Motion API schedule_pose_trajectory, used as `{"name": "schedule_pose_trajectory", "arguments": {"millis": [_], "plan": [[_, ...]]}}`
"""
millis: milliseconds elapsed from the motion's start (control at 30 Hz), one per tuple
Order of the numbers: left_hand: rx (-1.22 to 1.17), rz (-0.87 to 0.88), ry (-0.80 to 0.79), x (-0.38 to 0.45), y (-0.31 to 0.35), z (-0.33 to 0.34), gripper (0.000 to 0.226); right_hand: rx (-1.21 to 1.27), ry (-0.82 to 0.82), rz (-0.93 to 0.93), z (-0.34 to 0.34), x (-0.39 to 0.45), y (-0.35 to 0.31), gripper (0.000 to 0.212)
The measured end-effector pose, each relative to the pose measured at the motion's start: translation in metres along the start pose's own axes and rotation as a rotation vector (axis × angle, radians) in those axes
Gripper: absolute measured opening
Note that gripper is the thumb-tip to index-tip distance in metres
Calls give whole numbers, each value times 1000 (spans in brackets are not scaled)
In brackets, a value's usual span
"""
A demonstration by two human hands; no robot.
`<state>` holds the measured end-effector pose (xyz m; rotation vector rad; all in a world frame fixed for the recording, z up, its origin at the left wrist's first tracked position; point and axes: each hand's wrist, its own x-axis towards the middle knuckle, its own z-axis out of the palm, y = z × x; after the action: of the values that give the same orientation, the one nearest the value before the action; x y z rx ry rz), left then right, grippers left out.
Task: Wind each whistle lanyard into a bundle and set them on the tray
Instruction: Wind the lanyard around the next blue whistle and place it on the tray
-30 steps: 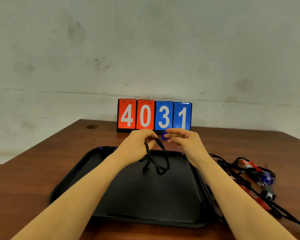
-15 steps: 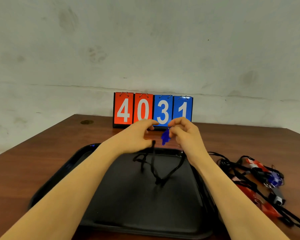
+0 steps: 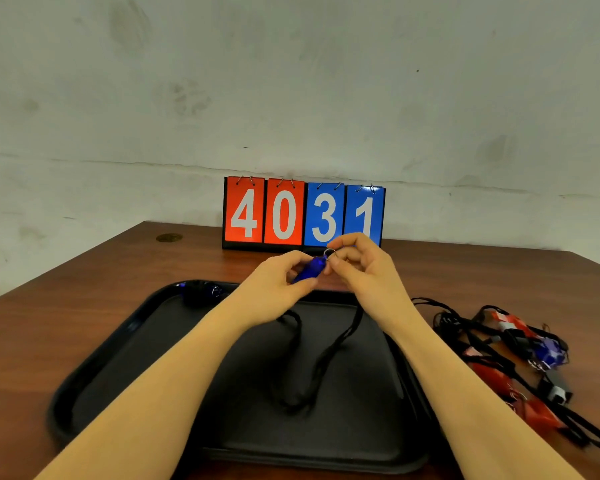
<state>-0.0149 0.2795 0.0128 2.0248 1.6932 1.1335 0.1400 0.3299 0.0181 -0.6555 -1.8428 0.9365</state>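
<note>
Blue plastic whistle (image 3: 308, 270) pinched in both hands, limp black cord (image 3: 329, 351)

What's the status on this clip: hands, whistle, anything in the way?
Left hand pinching blue whistle; right hand on its ring. Cord hanging unwound over tray. One bundle at tray's far corner. Nothing in the way.

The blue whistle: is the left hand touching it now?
Touching. The head view shows the left hand pinching the blue whistle between thumb and fingers, with no gap visible.
</note>
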Motion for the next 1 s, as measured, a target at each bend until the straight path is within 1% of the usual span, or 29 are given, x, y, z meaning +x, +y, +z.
{"name": "schedule_pose_trajectory", "arguments": {"millis": [133, 167, 267, 367, 467, 500, 567, 700, 833, 867, 933, 1000], "plan": [[-6, -46, 68, -2, -1, -6, 34, -196, 126, 16, -3, 3, 3, 3], [10, -54, 75, -3, -1, -8, 36, -233, 144, 26, -4, 4, 4, 4], [11, -60, 105, -7, 1, -14, 40, -294, 180, 53, -7, 5, 6, 20], [-55, -65, 116, -8, 1, -18, 40, -221, 165, 87, -10, 5, 2, 24], [-183, -107, 73, -8, 1, -19, 38, -143, 155, 122, -12, 6, 1, 21], [-197, -120, 70, -8, 0, -19, 40, -99, 157, 139, -13, 6, 1, 21], [-138, -120, 76, -8, -2, -20, 41, -56, 164, 156, -13, 8, 3, 23], [-24, -93, 106, -8, -2, -20, 40, -167, 201, 90, -15, 7, 3, 26], [-16, -116, 173, -6, -5, -21, 14, -313, 209, -27, -16, 7, 3, 26], [1, -126, 187, -6, -5, -21, 11, -337, 224, -66, -17, 7, 4, 26], [41, -128, 217, -6, -7, -21, 10, -339, 276, -131, -17, 6, 7, 25], [71, -115, 247, -6, -7, -22, 10, -271, 339, -133, -18, 5, 6, 26]]}}
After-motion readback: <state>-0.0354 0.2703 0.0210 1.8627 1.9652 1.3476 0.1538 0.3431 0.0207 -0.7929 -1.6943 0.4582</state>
